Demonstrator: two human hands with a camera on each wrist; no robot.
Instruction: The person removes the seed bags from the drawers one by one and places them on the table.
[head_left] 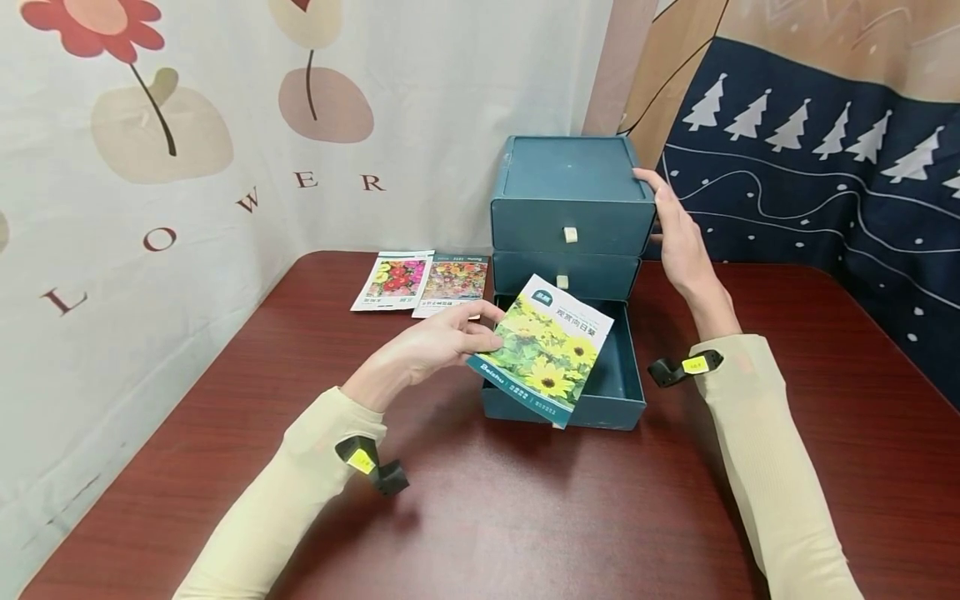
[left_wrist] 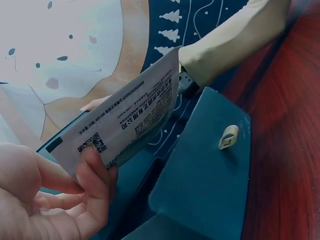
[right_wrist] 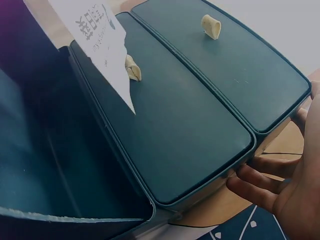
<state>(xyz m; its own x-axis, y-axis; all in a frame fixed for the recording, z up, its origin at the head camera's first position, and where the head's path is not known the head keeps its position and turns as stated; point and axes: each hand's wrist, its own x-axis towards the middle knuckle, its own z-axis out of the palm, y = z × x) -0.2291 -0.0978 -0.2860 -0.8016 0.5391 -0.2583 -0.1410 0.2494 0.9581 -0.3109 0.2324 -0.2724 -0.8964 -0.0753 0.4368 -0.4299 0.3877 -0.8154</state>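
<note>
My left hand (head_left: 442, 337) pinches a sunflower seed packet (head_left: 547, 346) by its left edge, thumb on one side and fingers on the other. Its printed front faces up in the head view, while the left wrist view shows the packet's white back (left_wrist: 130, 115) with a QR code. The packet hangs tilted over the open bottom drawer (head_left: 618, 367) of a blue-green drawer box (head_left: 573, 171). On the box's right side rests my right hand (head_left: 678, 242), one finger at the top edge and the others along the side wall (right_wrist: 200, 197). The part of the drawer under the packet is hidden.
Two flower seed packets, one with red and pink blooms (head_left: 393, 282) and one with mixed blooms (head_left: 453, 283), lie left of the box on the brown table (head_left: 450, 517). A white printed curtain (head_left: 420, 100) hangs behind. The upper two drawers are closed, with small cream pull tabs (head_left: 571, 235).
</note>
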